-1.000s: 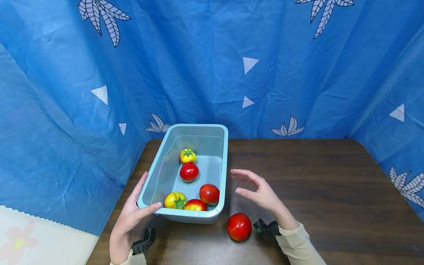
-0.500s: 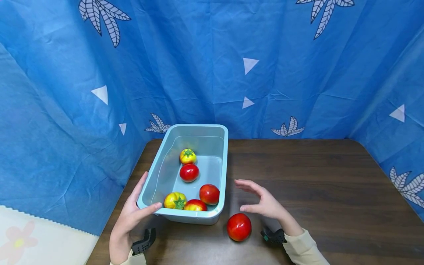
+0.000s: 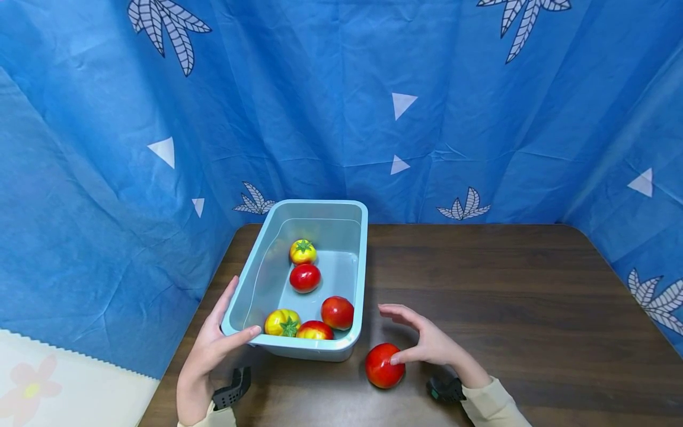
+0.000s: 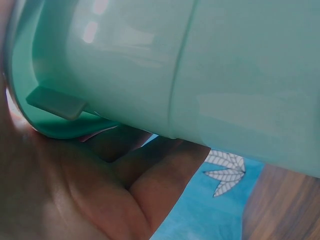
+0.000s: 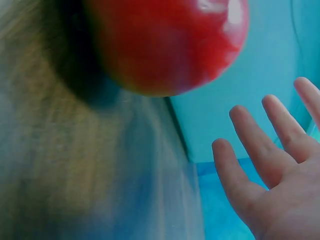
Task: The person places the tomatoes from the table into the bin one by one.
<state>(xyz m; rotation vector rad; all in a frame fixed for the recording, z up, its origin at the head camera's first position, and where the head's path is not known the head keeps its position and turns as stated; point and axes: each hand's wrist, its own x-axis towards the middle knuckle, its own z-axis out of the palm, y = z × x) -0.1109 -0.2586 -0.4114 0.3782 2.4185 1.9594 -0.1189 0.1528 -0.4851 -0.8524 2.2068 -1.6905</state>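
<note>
A light blue-green plastic bin stands at the left of the table. My left hand grips its near left corner, thumb over the rim and fingers against the outer wall. Inside lie several glossy toy tomatoes: a yellow tomato with a green calyx at the front, a red tomato mid-bin, others around them. Outside, a red tomato rests on the table by the bin's near right corner. Over it, my right hand spreads its fingers, the thumb overlapping the tomato in the head view.
The dark wood table stretches to the right of the bin. Along its back and sides hangs a blue curtain with leaf and triangle prints. A pale floral cloth lies at the lower left. Each wrist wears a black strap.
My right hand has moved down toward the near side, from beside the bin to above the loose tomato. The left hand, the bin and the tomatoes have stayed in place.
</note>
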